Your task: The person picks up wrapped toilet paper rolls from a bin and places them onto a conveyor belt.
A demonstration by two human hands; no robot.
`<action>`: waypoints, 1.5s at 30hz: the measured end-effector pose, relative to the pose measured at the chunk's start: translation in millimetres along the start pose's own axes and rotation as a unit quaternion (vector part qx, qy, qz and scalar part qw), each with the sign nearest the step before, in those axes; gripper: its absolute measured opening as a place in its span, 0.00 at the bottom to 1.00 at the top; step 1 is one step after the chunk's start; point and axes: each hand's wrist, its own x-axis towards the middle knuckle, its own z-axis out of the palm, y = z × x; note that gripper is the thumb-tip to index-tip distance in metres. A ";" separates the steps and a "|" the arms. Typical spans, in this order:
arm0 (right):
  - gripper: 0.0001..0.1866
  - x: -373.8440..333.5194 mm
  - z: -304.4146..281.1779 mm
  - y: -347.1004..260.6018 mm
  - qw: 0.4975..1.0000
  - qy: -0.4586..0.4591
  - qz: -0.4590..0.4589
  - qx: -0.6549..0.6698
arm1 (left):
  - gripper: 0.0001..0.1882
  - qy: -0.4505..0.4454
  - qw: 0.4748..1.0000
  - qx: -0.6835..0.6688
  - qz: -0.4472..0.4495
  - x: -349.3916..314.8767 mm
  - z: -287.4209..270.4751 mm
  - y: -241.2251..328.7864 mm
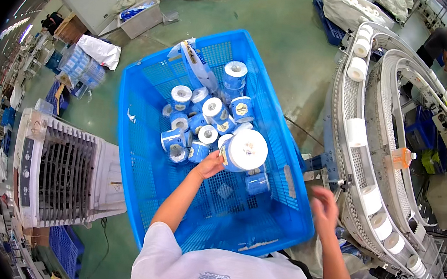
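My left hand (212, 166) is closed on the lower left side of a toilet paper roll (249, 150). This roll has a white end facing up and a partly blue wrapper, and it is held above the big blue plastic basket (121, 143). Beneath it, several blue-wrapped toilet paper rolls (181, 95) lie heaped in the basket, some upright and some tilted. One wrapped roll (256, 183) lies apart, near the basket's right wall. Outside the right rim, my right hand (325, 210) is raised with loosely bent fingers, slightly blurred and holding nothing visible.
To the right curves a conveyor (344, 107) carrying white paper rolls (356, 132). An orange device (401, 158) sits on its inner rail. An air cooler (57, 175) stands left of the basket. Bundled packs (83, 66) and a grey bin (139, 20) are farther back. Another person (437, 46) works far right.
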 end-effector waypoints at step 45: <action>0.15 99.9 34.0 27.9 0.979 -0.077 0.032 0.188 | 0.25 0.238 0.952 -0.016 0.191 -135.6 272.2 -26.4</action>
